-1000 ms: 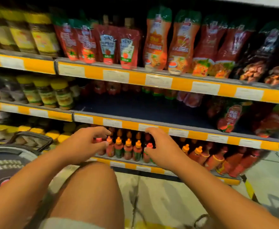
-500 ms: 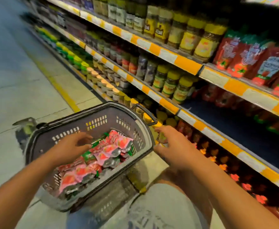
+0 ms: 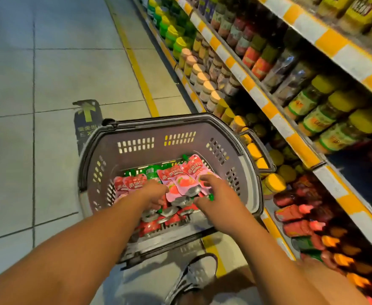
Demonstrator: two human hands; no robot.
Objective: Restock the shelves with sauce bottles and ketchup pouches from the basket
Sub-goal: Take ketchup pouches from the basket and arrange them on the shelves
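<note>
Reaching down into the grey basket (image 3: 105,148) on the floor beside the shelves (image 3: 275,116), both hands are among the ketchup pouches (image 3: 186,177) heaped inside. The left hand (image 3: 153,195) has its fingers buried in the pile, so I cannot tell whether they pinch anything. The right hand (image 3: 217,192) lies over the pink pouches with fingers loosely spread and curling at the tips, seemingly touching rather than gripping. This looks like the pick-up step of another restocking round. Next, each hand needs to close on a few pouches, lift them clear of the rim, and carry them right to a gap on the shelf.
</note>
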